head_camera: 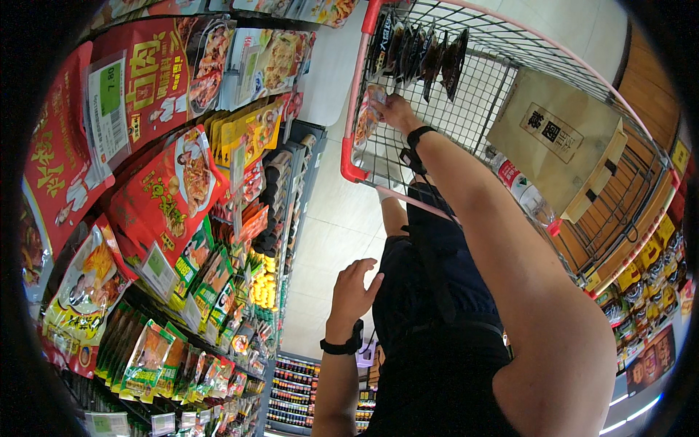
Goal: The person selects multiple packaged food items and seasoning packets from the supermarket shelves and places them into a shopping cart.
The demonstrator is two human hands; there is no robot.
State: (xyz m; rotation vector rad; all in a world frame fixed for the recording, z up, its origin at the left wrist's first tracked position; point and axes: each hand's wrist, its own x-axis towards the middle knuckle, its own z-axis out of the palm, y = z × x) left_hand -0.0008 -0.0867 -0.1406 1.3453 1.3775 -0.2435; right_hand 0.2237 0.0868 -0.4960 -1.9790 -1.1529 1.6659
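Observation:
My right hand [397, 113] reaches into a wire shopping cart [354, 98] with red corner pieces. Its fingers are closed on a small printed food packet [370, 116] by the cart's near left wall. Just beyond that hand, several dark packets [420, 54] stand in a row in the cart. My left hand [352, 292] hangs in front of my body, empty, its thumb and fingers apart. It is outside the cart, between me and the shelves. Both wrists wear black bands.
The cart also holds a large beige box or bag [557, 131] bearing writing and a plastic bottle [524, 191] with a red cap. On the left, shelves carry seasoning pouches [169, 191] and price tags [108, 104]. Pale floor tiles [322, 235] show below. More packaged goods [650, 267] stand at right.

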